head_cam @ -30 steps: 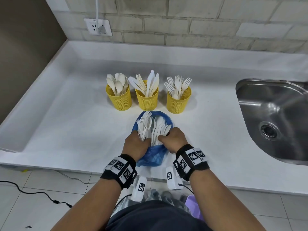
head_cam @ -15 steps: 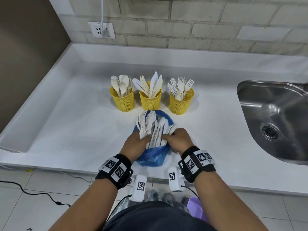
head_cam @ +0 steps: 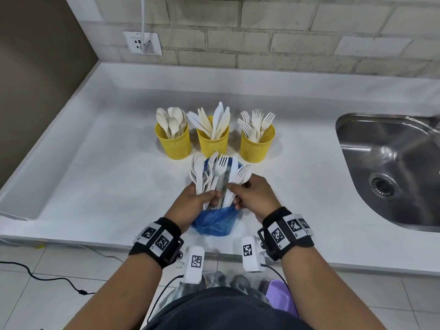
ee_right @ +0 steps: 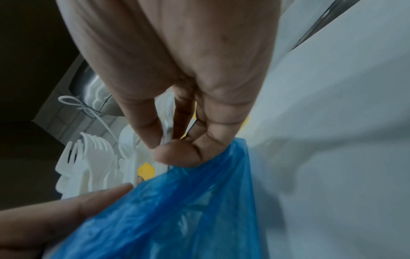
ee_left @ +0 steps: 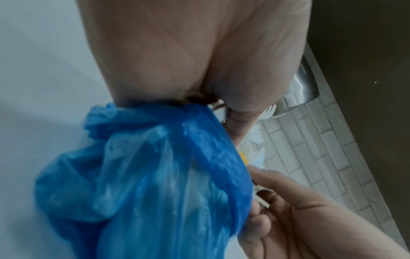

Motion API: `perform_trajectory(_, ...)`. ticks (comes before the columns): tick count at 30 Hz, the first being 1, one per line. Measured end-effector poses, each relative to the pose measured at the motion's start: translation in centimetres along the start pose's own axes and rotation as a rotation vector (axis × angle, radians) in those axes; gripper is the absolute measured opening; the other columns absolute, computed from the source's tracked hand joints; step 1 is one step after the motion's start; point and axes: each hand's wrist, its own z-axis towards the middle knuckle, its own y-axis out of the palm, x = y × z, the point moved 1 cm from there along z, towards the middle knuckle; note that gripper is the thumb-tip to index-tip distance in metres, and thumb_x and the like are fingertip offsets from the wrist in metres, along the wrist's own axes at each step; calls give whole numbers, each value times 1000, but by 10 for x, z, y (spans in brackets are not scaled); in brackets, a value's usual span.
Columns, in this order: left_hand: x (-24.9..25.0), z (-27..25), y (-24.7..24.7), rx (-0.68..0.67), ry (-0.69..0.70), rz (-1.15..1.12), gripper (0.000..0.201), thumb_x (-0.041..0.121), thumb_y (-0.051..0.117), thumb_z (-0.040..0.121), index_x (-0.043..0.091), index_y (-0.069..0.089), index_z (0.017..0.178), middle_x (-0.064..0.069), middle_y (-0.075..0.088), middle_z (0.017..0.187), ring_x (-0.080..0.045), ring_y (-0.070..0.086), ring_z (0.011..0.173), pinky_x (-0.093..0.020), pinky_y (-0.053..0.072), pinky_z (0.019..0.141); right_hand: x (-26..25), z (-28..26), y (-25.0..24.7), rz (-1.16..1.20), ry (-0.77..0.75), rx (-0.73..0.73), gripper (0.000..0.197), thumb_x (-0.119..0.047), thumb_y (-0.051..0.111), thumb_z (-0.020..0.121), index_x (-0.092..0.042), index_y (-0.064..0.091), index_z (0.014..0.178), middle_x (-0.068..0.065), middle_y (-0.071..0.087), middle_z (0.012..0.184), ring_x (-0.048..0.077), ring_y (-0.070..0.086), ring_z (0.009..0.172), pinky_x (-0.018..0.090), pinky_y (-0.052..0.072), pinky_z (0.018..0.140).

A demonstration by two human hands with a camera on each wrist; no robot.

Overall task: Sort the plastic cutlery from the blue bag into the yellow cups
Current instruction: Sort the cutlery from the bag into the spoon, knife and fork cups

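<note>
White counter (head_cam: 100, 186) w/ brick wall behind. Your left hand (head_cam: 194, 201) is gripping the bundle of cutlery (head_cam: 214, 177) plus the blue bag (head_cam: 214, 222) neck, prob. steadying it. Your right hand (head_cam: 252, 196) is pinching one fork (head_cam: 240, 177) beside the bundle, likely to pull it out. Yellow cups (head_cam: 212, 142) are standing just beyond, already part-filled by type.

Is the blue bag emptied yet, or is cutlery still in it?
Not emptied: a bunch of white cutlery sticks out of the blue bag, gripped by the left hand.
</note>
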Motion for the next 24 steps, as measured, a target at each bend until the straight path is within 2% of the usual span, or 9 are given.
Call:
perform_trajectory(2,3,-1,3,-50,47,73,17,1,56,100,-2,69,111,-8,72,89,-23,64,85,-32,52,85,-5,0,3,24,-7,-16,7,-5,69,91,-13,70,89,5,63,60,23,58,54,34,54,56)
perform_trajectory(5,11,-1,8,-101,87,174,29,2,58,94,23,69,111,2,77,104,-19,71,100,-20,54,88,-11,1,8,45,-10,-42,9,-6,71,91,-6,71,100,10,66,67,21,60,55,34,56,57)
perform_trajectory(9,17,1,10,-145,151,215,45,0,57,76,32,62,106,-17,71,110,-12,66,94,-31,52,89,-14,5,13,-27,-34,-81,10,-5,69,92,-3,69,102,12,66,67,26,64,56,42,61,64)
perform_trajectory(11,18,2,11,-180,176,219,49,-5,61,81,32,63,113,-8,72,112,-5,67,98,-28,52,92,-16,7,13,-117,-87,-70,12,-11,71,85,-10,71,97,10,69,73,30,70,65,49,63,71)
perform_trajectory(14,15,9,10,-205,219,239,49,8,74,78,23,66,124,1,76,113,-14,70,110,-32,55,96,-19,6,12,-252,-139,-88,17,-16,64,74,-12,72,88,8,71,77,28,70,72,51,61,77)
perform_trajectory(17,10,14,8,-104,236,246,36,3,75,81,23,71,111,6,78,97,-8,72,92,-27,54,82,-20,6,8,-163,-105,-130,21,0,56,83,-7,74,91,2,72,76,19,69,72,37,58,69)
perform_trajectory(19,7,15,6,-12,223,222,33,0,72,84,22,71,108,10,77,90,-4,70,81,-23,53,75,-20,7,4,-192,-80,-113,30,7,53,87,-14,73,95,-4,71,83,18,69,82,30,55,73)
perform_trajectory(22,1,19,-2,118,143,114,32,18,76,83,18,71,114,5,78,98,-11,73,89,-30,55,82,-10,13,-4,-513,-102,-96,29,-1,54,93,-15,77,103,-2,74,105,16,65,98,25,49,90)
perform_trajectory(24,-1,20,-6,165,89,19,31,16,77,85,15,72,115,1,79,101,-14,74,92,-27,55,80,-6,12,-7,-719,-76,-122,29,-4,52,93,-8,78,105,6,75,114,23,67,106,26,49,93)
